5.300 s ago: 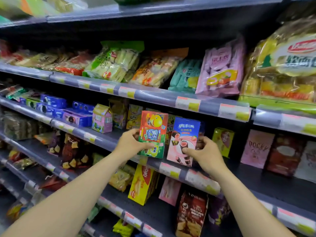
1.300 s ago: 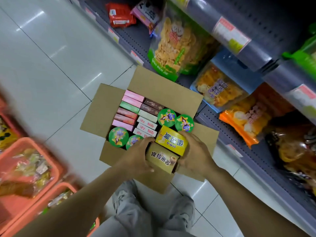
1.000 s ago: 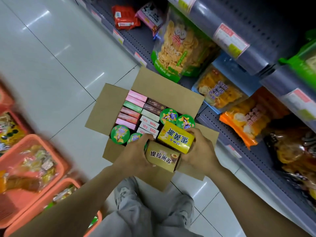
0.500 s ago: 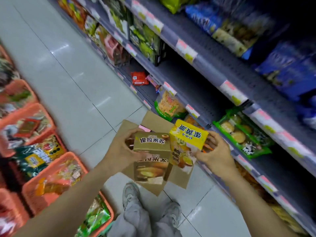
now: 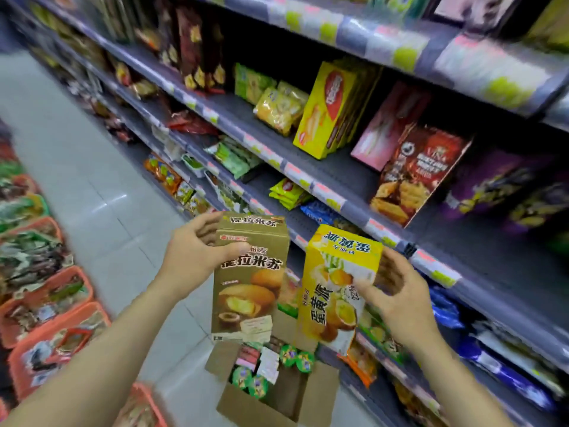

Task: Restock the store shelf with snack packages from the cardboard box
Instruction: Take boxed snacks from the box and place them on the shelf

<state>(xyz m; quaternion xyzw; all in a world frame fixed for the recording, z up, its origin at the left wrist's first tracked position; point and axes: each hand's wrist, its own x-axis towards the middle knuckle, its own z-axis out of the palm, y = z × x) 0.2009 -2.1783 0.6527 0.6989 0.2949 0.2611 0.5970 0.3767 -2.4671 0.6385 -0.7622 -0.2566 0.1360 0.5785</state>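
A person's left hand gripped a tall golden-brown cardboard snack box near its top, with the thumb across the front. The right hand gripped a yellow cardboard snack box the same way. Both were held upright, side by side, in front of grey metal store shelves. Below them, on the pale tiled floor, sat an open brown cardboard box holding round green-lidded cups and slim packets. Orange plastic baskets stood to the left.
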